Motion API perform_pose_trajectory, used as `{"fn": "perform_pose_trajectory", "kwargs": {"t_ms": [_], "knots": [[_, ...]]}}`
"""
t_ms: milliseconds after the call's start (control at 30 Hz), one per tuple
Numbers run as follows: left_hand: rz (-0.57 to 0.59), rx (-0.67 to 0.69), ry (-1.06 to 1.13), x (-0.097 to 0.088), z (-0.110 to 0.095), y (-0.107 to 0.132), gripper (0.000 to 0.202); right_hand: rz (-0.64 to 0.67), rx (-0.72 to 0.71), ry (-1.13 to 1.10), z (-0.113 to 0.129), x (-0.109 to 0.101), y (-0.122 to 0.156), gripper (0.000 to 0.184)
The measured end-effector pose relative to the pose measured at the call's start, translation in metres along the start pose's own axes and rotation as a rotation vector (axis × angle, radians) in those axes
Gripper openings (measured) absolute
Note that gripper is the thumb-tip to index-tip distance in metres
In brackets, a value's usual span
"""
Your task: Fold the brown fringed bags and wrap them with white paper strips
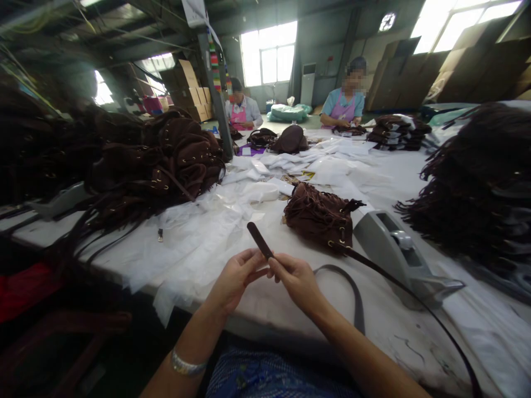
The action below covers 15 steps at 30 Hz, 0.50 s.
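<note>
Right hand (293,273) pinched a dark-brown, leather-like strap end (259,240) above the white tabletop (384,323), left hand (238,276) loosely closed on it, apparently an adjusting step calling next for steady alignment.

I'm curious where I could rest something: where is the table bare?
Chiefly the near-right part of the table, bordered by the looped strap and the tape dispenser. A smaller patch lies between the fringed bag and the plastic sheets. It is crowded at left with piled bags, at right with a fringed stack, and farther back with white sheets.
</note>
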<state>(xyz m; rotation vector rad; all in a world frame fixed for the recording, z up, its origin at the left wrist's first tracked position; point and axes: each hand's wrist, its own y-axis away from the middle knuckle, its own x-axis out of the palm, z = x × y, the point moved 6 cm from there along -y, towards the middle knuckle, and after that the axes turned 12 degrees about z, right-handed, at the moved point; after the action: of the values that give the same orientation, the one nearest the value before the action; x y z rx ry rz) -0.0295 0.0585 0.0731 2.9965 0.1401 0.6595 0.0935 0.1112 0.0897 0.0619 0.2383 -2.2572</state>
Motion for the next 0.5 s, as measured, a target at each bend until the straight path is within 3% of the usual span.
{"fn": "perform_pose_trajectory", "kwargs": {"t_ms": [67,233,367,500], "knots": [[-0.025,-0.002,0.046,-0.008,0.005,0.002,0.027,0.01,0.016,-0.036,-0.005,-0.002,0.002,0.031],[-0.278,0.142,0.282,-0.033,-0.001,0.0,0.018,-0.03,0.053,-0.032,-0.008,-0.006,0.018,0.036],[-0.374,0.165,0.43,-0.039,-0.008,-0.003,0.003,-0.021,0.071,0.078,-0.005,-0.002,0.037,0.033],[-0.447,0.14,0.519,-0.038,-0.006,-0.005,0.002,0.023,0.048,0.234,-0.007,0.005,0.047,0.03]]}}
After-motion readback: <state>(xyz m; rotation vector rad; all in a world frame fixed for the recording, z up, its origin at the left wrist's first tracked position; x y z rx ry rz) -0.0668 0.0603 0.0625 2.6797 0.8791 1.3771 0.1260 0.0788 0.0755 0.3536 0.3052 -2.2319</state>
